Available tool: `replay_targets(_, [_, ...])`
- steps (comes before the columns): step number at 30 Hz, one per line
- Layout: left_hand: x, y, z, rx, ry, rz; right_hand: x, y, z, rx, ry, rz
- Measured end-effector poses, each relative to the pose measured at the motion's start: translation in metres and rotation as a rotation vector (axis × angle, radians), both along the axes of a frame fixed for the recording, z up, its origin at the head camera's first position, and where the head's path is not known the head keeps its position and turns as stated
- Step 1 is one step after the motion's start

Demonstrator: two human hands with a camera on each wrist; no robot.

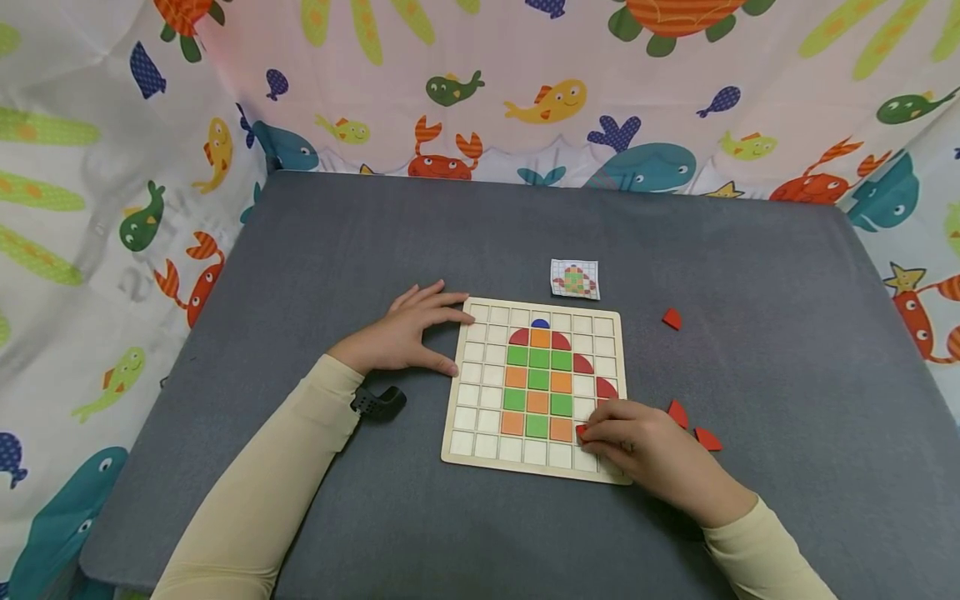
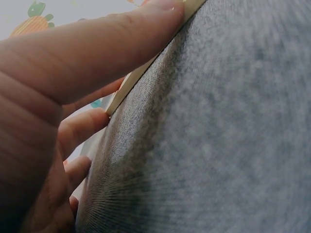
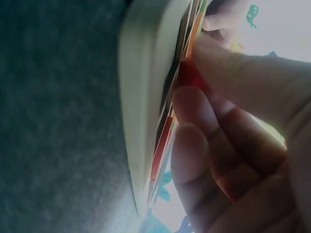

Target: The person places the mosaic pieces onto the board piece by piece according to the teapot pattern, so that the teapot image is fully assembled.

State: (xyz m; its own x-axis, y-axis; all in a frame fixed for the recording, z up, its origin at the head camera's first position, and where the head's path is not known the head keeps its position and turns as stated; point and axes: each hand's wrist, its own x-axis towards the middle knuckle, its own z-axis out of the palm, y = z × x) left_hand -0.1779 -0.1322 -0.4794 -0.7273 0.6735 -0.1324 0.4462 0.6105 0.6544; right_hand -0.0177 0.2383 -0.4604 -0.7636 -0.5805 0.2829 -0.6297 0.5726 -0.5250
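A wooden grid board lies on the grey table, with green, orange, red and blue pieces set in its squares. My left hand rests at the board's left edge, fingers spread, thumb and fingertips touching the rim. In the left wrist view, the thumb lies against that wooden edge. Over the board's lower right part, my right hand pinches a red quarter-circle piece between thumb and fingers. The right wrist view shows the red piece held close against the board's surface.
A small pattern card lies behind the board. Right of the board are loose red pieces: one farther back and two near the right hand. A black wristband is on the left wrist. A printed curtain hangs behind the table.
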Motion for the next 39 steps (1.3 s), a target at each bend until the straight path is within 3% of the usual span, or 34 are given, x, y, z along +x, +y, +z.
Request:
replay_targets(9, [0.0,0.0,0.0,-0.009,-0.002,-0.006,0.001,-0.003,-0.003,0.037,0.048,0.005])
replay_targets(20, [0.001,0.001,0.001,-0.023,-0.003,0.003,0.001,-0.005,-0.001,0.055,0.043,-0.001])
replay_targets(25, [0.002,0.001,0.004,-0.026,-0.007,0.003,0.001,-0.003,0.002,0.065,0.007,-0.004])
replay_targets(29, [0.002,0.002,0.003,-0.013,-0.006,0.0,0.0,0.005,0.007,0.073,-0.035,-0.063])
replay_targets(33, [0.001,0.002,0.003,-0.003,-0.001,-0.006,-0.006,0.018,0.015,0.076,-0.043,-0.118])
replay_targets(39, [0.001,0.0,0.003,0.001,-0.001,-0.005,-0.028,0.034,0.028,0.125,-0.033,-0.177])
